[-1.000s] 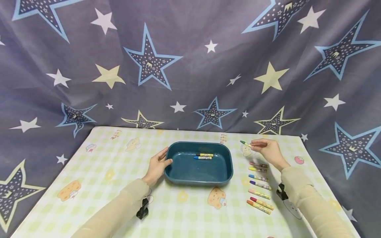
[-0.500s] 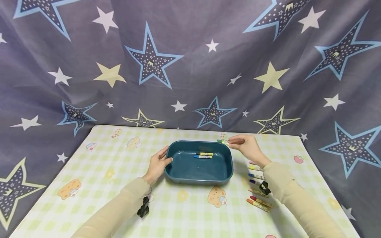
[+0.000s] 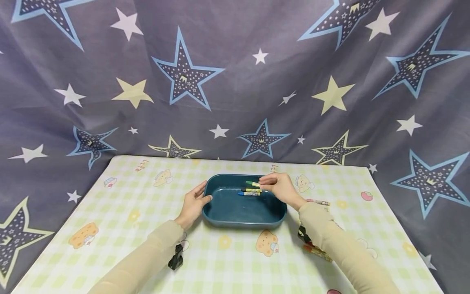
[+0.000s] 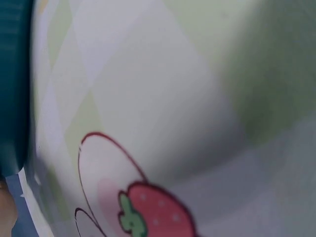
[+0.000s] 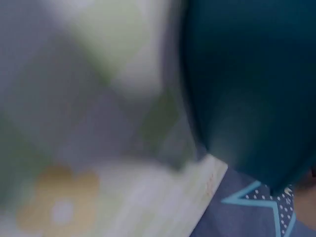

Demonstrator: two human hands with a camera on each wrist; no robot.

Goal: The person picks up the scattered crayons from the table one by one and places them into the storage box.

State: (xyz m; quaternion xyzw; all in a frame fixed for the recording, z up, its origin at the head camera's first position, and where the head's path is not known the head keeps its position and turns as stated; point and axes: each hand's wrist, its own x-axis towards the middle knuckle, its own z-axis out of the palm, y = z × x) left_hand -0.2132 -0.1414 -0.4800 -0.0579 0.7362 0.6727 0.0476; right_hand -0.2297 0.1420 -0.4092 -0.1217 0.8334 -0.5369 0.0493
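My left hand [image 3: 191,206] holds the left end of a dark teal plastic tray [image 3: 238,214], thumb over the rim. Over the tray's back right part, my right hand [image 3: 282,190] pinches a green crayon [image 3: 251,183] at its wrapped end, green tip pointing left. Just below it, a black crayon [image 3: 249,190] and a blue crayon [image 3: 249,194] lie side by side on the tray floor. Part of the teal wall [image 4: 12,89] shows in the left wrist view; the right wrist view has the wall [image 5: 247,89] large and blurred.
Right of the tray, a pink crayon [image 3: 318,202] and an orange crayon [image 3: 317,254] show on the checked tablecloth [image 3: 147,253]. My right sleeve [image 3: 338,241] hides others between them. A star-patterned curtain [image 3: 235,106] hangs behind the table.
My right hand has carried the green crayon leftward, from beyond the tray's right side to over its inside. My left hand stays on the tray's left end.
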